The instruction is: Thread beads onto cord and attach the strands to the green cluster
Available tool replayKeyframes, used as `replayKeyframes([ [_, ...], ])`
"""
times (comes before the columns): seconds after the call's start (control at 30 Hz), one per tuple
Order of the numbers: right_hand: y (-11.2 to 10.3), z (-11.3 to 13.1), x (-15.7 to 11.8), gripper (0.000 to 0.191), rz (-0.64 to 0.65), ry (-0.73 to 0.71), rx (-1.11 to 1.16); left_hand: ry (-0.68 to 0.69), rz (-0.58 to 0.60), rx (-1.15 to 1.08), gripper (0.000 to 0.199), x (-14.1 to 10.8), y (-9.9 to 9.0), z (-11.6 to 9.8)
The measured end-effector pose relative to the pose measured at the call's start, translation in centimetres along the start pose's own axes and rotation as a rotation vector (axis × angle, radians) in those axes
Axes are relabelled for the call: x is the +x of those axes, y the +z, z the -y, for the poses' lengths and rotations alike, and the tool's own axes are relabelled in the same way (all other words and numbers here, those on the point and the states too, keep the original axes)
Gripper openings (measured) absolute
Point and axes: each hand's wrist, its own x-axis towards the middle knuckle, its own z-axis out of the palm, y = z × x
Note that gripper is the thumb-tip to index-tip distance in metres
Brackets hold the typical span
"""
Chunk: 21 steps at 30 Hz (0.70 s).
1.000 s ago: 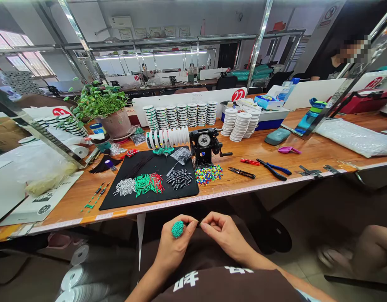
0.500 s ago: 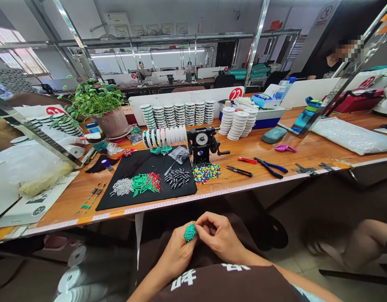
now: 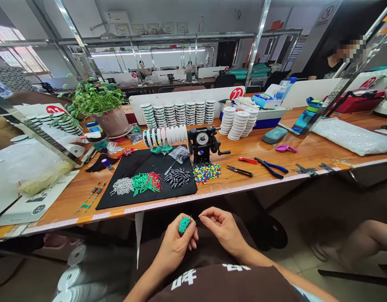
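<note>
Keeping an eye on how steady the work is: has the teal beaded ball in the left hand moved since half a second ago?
Yes: the teal beaded ball has shifted toward the picture's left and closer to the black mat.

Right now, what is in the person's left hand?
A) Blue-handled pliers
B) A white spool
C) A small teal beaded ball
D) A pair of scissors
C: the left hand holds a small teal beaded ball between its thumb and fingers.
</note>
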Motion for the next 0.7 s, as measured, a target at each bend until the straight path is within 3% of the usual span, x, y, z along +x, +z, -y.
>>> replayKeyframes([
  [0.3, -0.4, -0.5, -0.4, 0.026, -0.070, -0.154, -0.295, -0.115, 0.050, -0.225, 0.043, 0.0, -0.2, 0.4],
  [0.7, -0.2, -0.2, -0.7, 0.018, 0.051, -0.139, -0.131, -0.123, 0.069, -0.167, 0.046, 0.2, -0.2, 0.9],
])
